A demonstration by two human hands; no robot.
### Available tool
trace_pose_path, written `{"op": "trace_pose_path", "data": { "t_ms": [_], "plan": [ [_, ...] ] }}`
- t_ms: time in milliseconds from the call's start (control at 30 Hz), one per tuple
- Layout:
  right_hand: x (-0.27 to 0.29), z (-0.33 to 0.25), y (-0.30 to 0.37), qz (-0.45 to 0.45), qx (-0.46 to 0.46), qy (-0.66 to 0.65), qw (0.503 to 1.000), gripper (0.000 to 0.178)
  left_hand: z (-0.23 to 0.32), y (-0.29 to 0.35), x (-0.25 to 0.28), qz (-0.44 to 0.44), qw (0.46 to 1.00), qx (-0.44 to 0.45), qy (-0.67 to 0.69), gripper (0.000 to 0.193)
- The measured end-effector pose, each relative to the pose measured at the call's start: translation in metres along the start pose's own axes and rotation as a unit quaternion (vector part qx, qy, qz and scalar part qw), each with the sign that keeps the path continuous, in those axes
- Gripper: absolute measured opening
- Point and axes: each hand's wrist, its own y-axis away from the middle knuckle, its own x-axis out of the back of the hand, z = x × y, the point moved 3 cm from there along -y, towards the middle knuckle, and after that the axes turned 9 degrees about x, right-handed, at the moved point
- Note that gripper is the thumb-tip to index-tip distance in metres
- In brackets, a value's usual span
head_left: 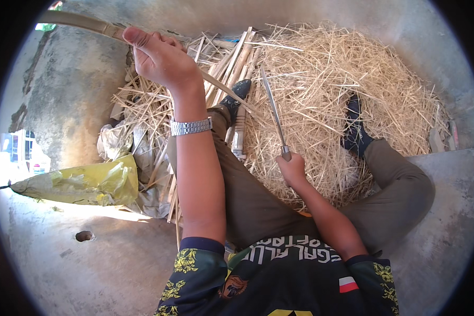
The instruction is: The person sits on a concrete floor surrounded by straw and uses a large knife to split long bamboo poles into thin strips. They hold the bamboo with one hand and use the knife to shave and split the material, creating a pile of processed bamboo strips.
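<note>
At upper left of the frame, a bamboo strip runs off the rim, the left hand closed around it. At centre, the right hand grips a knife, handle hidden, above shavings and a yellow bag.

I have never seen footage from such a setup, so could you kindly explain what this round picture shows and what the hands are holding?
The picture comes from a wide camera on a person's head, looking down, so edges bend. There is no machine, only bare hands. The left hand, with a wristwatch, has its grip closed on a long bamboo strip. The right hand holds a long knife, blade pointing away. The person sits on a concrete floor. Ahead lie a pile of shavings, split bamboo sticks and a yellow plastic bag.
</note>
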Motion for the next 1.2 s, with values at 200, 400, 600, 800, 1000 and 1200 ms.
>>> {"op": "trace_pose_path", "data": {
  "t_ms": [200, 400, 600, 800, 1000, 1200],
  "plan": [
    [0.0, 0.032, -0.004, -0.063, -0.139, -0.004, 0.988, 0.029, 0.0, 0.0, 0.004, 0.04, 0.999, 0.011, 0.01, 0.066],
    [0.021, -0.035, 0.004, 0.036, -0.007, 0.079, 0.996, 0.029, 0.002, -0.005, 0.009, 0.038, 0.999, -0.002, 0.012, 0.065],
    [0.0, 0.022, -0.009, -0.066, -0.041, 0.117, 0.99, 0.027, 0.0, -0.002, 0.004, 0.028, 1.0, 0.0, 0.013, 0.064],
    [0.009, 0.004, -0.008, 0.017, 0.016, 0.081, 0.996, 0.024, -0.002, 0.0, 0.01, 0.038, 0.999, 0.003, 0.012, 0.063],
    [0.001, 0.0, -0.001, -0.033, 0.002, 0.088, 0.996, 0.024, -0.007, -0.008, 0.019, 0.077, 0.997, 0.0, 0.016, 0.062],
    [0.011, 0.02, -0.005, 0.009, -0.055, 0.173, 0.983, 0.03, -0.006, -0.004, 0.017, 0.058, 0.998, -0.004, 0.007, 0.061]
  ]
}}
